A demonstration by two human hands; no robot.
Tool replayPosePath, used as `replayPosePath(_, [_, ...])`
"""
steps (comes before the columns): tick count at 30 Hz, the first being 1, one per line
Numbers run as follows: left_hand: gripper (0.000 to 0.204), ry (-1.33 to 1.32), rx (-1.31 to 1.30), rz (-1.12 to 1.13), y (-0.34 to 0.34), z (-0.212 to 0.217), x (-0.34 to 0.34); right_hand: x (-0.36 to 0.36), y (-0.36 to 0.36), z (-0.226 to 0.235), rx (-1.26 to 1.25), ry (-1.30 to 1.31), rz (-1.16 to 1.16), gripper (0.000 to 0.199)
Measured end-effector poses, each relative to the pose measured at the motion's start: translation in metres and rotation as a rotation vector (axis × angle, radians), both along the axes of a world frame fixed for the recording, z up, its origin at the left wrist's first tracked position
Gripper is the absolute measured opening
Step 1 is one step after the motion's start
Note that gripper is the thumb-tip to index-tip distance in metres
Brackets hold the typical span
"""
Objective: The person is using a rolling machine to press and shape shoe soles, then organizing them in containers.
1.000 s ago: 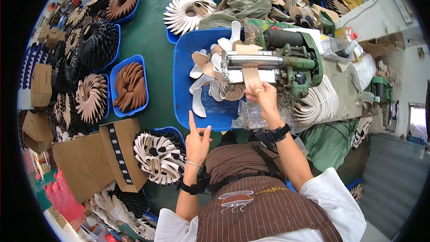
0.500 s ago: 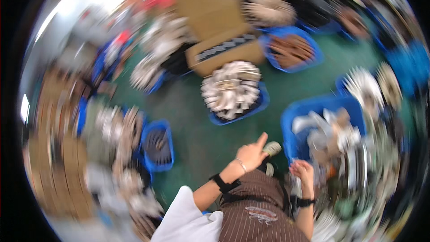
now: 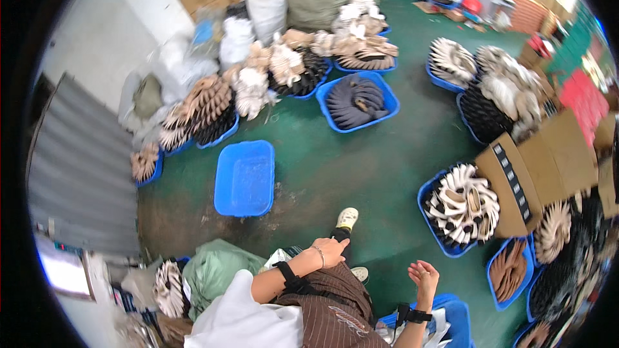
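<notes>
My left hand [image 3: 329,252] is in front of my brown striped apron, above a light-coloured shoe, with a finger stretched out and nothing visible in it. My right hand [image 3: 423,277] is raised to the right, fingers loosely bent and apart, and it looks bare of any object. Just below my right forearm stands a blue tub [image 3: 459,323] with white and clear plastic in it, partly hidden by the arm. Neither hand touches anything that I can see.
An empty-looking blue tub [image 3: 245,177] stands on the green floor ahead left. Blue tubs of fanned dark pieces [image 3: 356,102] and white pieces [image 3: 465,203] stand farther off. An open cardboard box [image 3: 509,183] is at right; a green sack [image 3: 222,274] lies left of me.
My view has swung to the left, bringing the grey corrugated panel and the empty-looking tub into sight. The tub with plastic now lies lower, under my right arm. Both hands stay without objects.
</notes>
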State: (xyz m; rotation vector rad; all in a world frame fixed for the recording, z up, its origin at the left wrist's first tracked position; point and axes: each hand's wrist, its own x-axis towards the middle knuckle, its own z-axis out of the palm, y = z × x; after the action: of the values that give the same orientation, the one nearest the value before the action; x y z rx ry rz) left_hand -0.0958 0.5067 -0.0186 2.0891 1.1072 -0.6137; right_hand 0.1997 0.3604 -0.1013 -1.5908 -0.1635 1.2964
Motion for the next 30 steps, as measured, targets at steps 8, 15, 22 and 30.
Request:
replayPosePath(8, [0.063, 0.045, -0.078, 0.466, 0.085, -0.014, -0.122, -0.09, 0.231, -0.002, -0.02, -0.048, 0.515, 0.022])
replayPosePath(15, [0.064, 0.078, 0.055, 0.703, 0.226, 0.019, -0.224, -0.171, 0.415, 0.0, -0.073, -0.178, 0.686, 0.018])
replayPosePath(22, [0.065, 0.036, 0.173, 0.813, 0.342, -0.001, -0.277, -0.207, 0.573, 0.016, 0.022, -0.511, 0.827, 0.014])
replayPosePath(30, [0.061, 0.086, -0.074, 0.866, 0.491, -0.023, -0.302, -0.267, 0.772, 0.18, 0.598, -1.374, 0.007, 0.017])
